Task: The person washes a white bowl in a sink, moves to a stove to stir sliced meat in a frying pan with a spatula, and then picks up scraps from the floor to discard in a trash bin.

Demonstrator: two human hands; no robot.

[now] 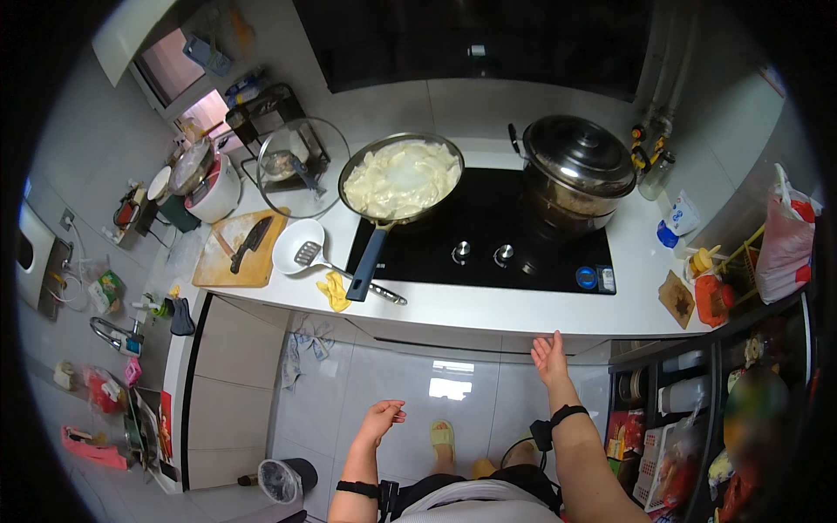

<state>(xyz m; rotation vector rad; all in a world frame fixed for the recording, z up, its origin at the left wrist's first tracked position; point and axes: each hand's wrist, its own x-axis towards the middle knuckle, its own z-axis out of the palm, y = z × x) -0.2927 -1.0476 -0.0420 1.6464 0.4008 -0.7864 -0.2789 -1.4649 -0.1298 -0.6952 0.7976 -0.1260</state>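
My left hand [384,420] hangs over the floor in front of my body, its fingers loosely curled and nothing seen in it. My right hand [548,356] is held out just short of the counter's front edge, fingers apart, holding nothing. Ahead of me, a frying pan [404,175] full of pale, layered food sits at the left of the black cooktop [480,216]. Its blue handle [369,265] points towards me. On the cooktop's right side stands a large lidded pot [575,189]. A slotted turner [308,253] rests in a white bowl [288,235], its handle reaching under the pan's handle.
A glass lid [288,147] leans left of the pan. A cleaver [252,245] lies on a wooden cutting board [245,271]. A yellow cloth [335,292] lies near the counter edge. Shelves [709,366] stand at right; a trash bin [301,477] is on the floor at left.
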